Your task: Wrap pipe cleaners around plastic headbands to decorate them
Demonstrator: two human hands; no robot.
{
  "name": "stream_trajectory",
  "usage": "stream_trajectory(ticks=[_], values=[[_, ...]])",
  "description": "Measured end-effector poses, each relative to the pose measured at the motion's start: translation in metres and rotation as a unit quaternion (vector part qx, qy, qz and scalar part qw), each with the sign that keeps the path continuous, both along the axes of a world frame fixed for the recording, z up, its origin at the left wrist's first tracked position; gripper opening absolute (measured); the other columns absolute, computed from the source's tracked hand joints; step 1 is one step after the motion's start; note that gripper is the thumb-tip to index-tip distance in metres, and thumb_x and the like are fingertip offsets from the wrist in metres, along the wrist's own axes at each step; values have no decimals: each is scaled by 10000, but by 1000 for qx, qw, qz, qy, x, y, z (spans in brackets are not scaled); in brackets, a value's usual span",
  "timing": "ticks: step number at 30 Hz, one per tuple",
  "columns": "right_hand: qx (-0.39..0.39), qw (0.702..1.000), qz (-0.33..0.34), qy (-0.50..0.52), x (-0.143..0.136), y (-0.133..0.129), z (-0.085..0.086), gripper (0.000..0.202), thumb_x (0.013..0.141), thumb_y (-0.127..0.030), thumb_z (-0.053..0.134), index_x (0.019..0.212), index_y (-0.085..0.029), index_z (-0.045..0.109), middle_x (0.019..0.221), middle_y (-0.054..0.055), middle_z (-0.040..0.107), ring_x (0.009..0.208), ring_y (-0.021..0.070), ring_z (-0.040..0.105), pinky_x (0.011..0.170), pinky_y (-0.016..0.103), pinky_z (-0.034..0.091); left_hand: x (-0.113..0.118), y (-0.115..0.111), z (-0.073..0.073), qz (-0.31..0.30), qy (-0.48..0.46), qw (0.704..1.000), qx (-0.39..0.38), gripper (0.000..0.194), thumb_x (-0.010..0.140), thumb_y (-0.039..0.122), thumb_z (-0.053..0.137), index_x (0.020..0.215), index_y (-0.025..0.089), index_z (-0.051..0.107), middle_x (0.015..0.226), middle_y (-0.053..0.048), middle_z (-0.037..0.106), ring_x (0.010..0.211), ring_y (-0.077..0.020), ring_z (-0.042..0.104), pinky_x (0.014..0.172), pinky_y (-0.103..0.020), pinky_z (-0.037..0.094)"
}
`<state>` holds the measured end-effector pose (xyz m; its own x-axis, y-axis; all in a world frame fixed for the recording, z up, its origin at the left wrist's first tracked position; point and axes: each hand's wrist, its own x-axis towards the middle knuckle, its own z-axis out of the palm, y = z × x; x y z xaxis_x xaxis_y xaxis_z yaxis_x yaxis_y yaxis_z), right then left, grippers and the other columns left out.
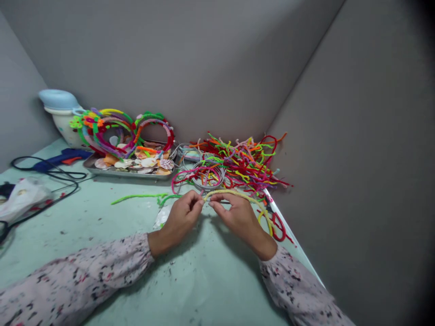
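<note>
A pale yellow pipe cleaner (253, 198) arches from my left fingertips over the back of my right hand and droops at the right. My left hand (181, 217) is closed, pinching its near end between thumb and forefinger. Closed just beside it, my right hand (239, 219) has thumb and fingers together at the same end of the strand; its exact grip is partly hidden. A thin dark strip shows by the right fingers, too small to make out. Behind my left hand lie a light green pipe cleaner (136, 197) and a darker green one (168, 198).
A heap of colourful pipe cleaners (244, 163) and coiled grey wire (207, 176) lie behind. The metal tray (136, 174) holds shells and wrapped headbands (154, 120). At left are a blue glue gun (61, 158), black cable (73, 181), lidded cup (66, 124) and plastic bag (25, 199).
</note>
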<state>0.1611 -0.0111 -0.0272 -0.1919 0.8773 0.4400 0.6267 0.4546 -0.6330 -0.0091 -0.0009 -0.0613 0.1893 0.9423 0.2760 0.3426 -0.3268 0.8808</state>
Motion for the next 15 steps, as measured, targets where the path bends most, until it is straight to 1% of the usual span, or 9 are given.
stream_trajectory(ticks=[2,5,12,15], values=[[35,999,16,-2,0,1,-3,135,807,-190,648,918,-218,721,921,22,746,894,172,671,866,314,490,0,0,0,3,-6,1000,-6,172,890,284,470,767,172,517,681,28,505,643,-126,455,593,-244,348],[60,997,37,-11,0,3,-5,141,820,-184,647,930,-235,719,930,10,746,903,165,666,866,315,483,1,0,-1,-2,-13,1000,-3,167,890,281,469,771,174,518,682,29,503,644,-126,455,596,-242,349],[69,996,27,-51,1,3,-5,112,830,-210,659,918,-242,722,917,5,744,875,173,653,832,335,458,2,-1,-1,-6,-4,1000,7,169,889,279,466,760,177,505,669,28,504,626,-126,454,580,-243,343],[70,995,27,-58,1,3,-5,114,836,-213,654,927,-240,717,917,4,743,882,170,650,848,335,450,2,-1,-1,-8,-2,1000,12,167,886,273,463,755,177,504,672,24,512,625,-127,457,580,-244,347]])
